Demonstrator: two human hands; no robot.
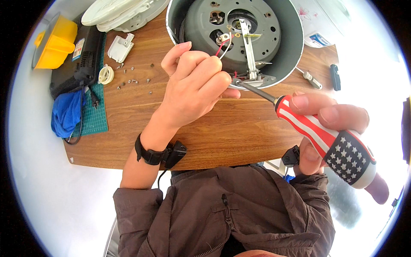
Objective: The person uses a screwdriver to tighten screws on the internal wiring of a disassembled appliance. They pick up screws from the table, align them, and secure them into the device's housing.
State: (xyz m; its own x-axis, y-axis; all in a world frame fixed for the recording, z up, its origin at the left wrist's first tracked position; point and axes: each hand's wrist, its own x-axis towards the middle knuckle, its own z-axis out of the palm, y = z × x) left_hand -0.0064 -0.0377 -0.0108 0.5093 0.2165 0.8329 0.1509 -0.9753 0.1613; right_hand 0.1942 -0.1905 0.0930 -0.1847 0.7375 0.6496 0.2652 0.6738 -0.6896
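Note:
An open round grey metal appliance housing (pixel 298 47) lies on the wooden table at the far side, its inner dark metal pan showing. A metal bracket strip (pixel 248 47) crosses the pan, and red and white wires (pixel 221 49) run beside it. My left hand (pixel 192 88) is closed at the housing's near rim, next to the wires; whatever its fingertips pinch is hidden. In my right hand (pixel 344 116) is a screwdriver (pixel 310 132) with a chunky stars-and-stripes handle. The shaft slants up to the left, its tip at the near rim beside my left fingers.
Several loose screws (pixel 134 81), a white ring (pixel 105 74) and a white plastic cover (pixel 121 48) lie left of the housing. Further left are a black device (pixel 87 58), a yellow container (pixel 55 45), blue cloth (pixel 67 113) and green mat (pixel 96 118). A small screwdriver (pixel 314 81) lies right.

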